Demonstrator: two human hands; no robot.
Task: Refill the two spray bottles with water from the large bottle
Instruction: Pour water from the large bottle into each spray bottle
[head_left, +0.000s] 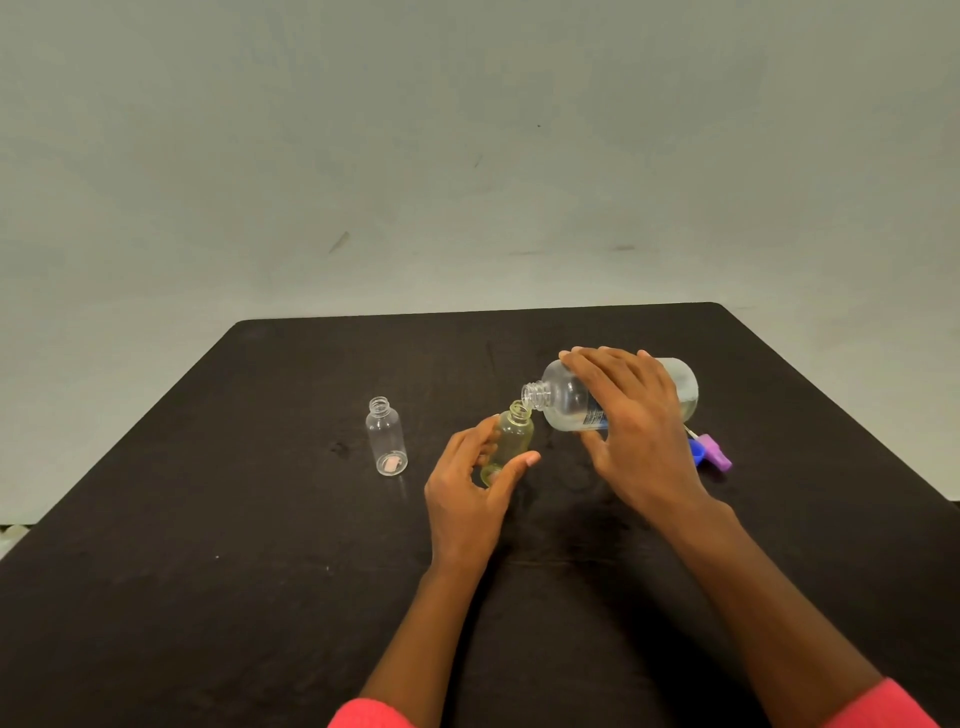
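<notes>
Large bottle (569, 397), label unreadable, tipped by right hand (631, 421); left hand (467, 493) grips yellowish spray bottle (511, 436).

A dark, nearly black table (208, 519) with rounded far corners fills the near half of the scene. Beyond its far edge a plain pale grey-green surface (467, 130), lightly scuffed with a few dark marks, rises evenly lit. Something whitish (10, 535) shows at the left edge.

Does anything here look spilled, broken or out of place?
Nothing stands out. The right hand tips the large bottle neck to neck with the yellowish bottle, which the left hand holds. No puddle shows on the dark table. The clear bottle stands upright, uncapped.
</notes>
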